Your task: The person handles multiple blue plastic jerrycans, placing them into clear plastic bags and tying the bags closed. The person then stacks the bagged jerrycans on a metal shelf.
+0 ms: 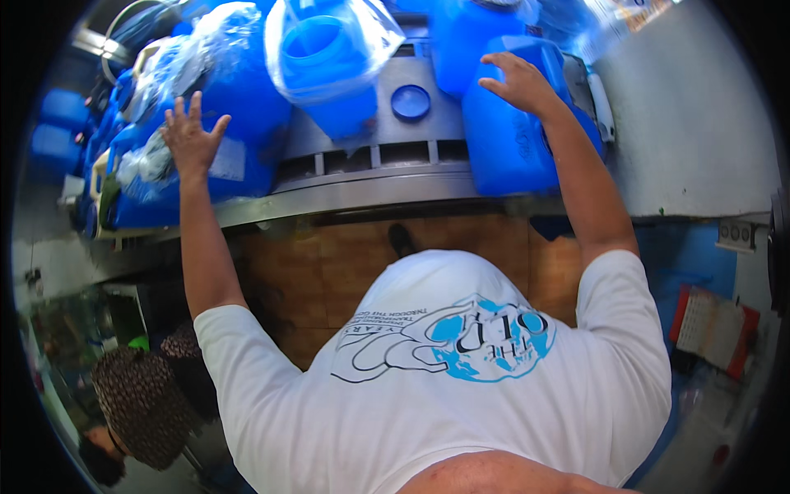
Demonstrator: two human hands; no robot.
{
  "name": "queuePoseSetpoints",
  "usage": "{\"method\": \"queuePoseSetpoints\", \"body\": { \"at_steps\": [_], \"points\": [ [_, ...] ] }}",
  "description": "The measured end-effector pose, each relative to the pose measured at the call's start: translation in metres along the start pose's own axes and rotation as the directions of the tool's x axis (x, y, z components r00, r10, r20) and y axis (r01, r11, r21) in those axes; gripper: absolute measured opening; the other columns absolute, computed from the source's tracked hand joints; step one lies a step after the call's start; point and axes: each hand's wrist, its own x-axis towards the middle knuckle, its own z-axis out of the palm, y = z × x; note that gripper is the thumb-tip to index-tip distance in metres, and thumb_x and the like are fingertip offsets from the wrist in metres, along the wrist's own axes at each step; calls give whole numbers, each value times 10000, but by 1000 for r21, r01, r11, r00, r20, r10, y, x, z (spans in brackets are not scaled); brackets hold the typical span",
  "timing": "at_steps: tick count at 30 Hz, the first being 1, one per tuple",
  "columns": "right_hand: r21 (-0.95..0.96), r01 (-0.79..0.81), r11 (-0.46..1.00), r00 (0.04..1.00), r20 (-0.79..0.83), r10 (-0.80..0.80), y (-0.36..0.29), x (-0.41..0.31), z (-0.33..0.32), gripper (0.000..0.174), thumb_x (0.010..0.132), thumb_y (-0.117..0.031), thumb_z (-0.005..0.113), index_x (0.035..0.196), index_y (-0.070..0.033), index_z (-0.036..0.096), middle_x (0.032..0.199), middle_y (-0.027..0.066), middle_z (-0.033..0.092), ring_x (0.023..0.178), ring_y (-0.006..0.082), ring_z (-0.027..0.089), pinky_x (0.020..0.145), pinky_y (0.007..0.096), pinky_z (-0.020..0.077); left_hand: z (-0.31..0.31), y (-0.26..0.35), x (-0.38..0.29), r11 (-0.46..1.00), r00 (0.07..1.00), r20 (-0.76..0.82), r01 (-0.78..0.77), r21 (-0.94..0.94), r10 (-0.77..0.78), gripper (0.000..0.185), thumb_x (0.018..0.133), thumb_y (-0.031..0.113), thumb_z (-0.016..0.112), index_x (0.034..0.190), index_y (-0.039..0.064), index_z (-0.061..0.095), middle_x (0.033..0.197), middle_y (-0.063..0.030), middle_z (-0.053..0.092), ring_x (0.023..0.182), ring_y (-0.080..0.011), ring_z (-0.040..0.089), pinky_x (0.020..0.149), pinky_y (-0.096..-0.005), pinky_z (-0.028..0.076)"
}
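Note:
My left hand (193,141) is spread open over the blue plastic jugs (256,151) on the left, which have clear plastic wrap (219,46) on them. Whether its palm touches them I cannot tell. My right hand (521,85), fingers apart, hovers at or rests on the top of a blue plastic jerrycan (503,145) on the right; contact is unclear. Between my hands stands an open-mouthed blue container (352,111) with a clear plastic bag (379,31) around its upper part. A round blue lid (410,103) lies on the metal counter beside it.
The steel counter (370,188) has a row of rectangular slots near its front edge. Another blue container (460,46) stands behind the jerrycan. A person in a patterned top (139,401) is at lower left. A wall socket (735,234) is at right.

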Motion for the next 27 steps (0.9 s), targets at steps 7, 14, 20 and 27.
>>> {"method": "queuePoseSetpoints", "body": {
  "at_steps": [7, 14, 20, 27],
  "points": [
    [20, -265, 964, 939, 233, 253, -1, 0, -4, 454, 901, -381, 657, 1262, -108, 614, 1252, 134, 643, 1183, 323, 598, 1007, 426, 473, 46, -40, 54, 978, 996, -59, 60, -198, -73, 905, 779, 763, 620, 1473, 206, 455, 1475, -246, 444, 1376, -419, 407, 1126, -533, 331],
    [130, -134, 982, 969, 223, 103, -75, -3, 57, 470, 899, -392, 646, 1288, -133, 598, 1242, 149, 645, 1171, 332, 602, 986, 446, 483, 102, -30, 106, 952, 994, 91, 82, -294, -58, 951, 787, 788, 582, 1518, 210, 391, 1543, -241, 361, 1439, -402, 327, 1169, -489, 279],
    [41, -346, 937, 727, 644, 240, -89, 39, 195, 447, 927, -293, 610, 1342, -138, 551, 1359, 167, 556, 1197, 359, 578, 1007, 446, 471, 115, -18, 111, 990, 940, 313, 141, -4, -132, 995, 784, 828, 530, 1552, 232, 323, 1580, -161, 343, 1459, -386, 303, 1171, -550, 231],
    [96, -417, 904, 819, 471, 328, -63, 55, 315, 410, 935, -139, 498, 1343, -130, 532, 1343, 188, 507, 1183, 408, 581, 988, 528, 468, 121, -27, 103, 998, 978, 203, 53, -42, -43, 1032, 751, 835, 561, 1549, 223, 330, 1583, -153, 341, 1454, -384, 312, 1174, -551, 227]
  ]
}}
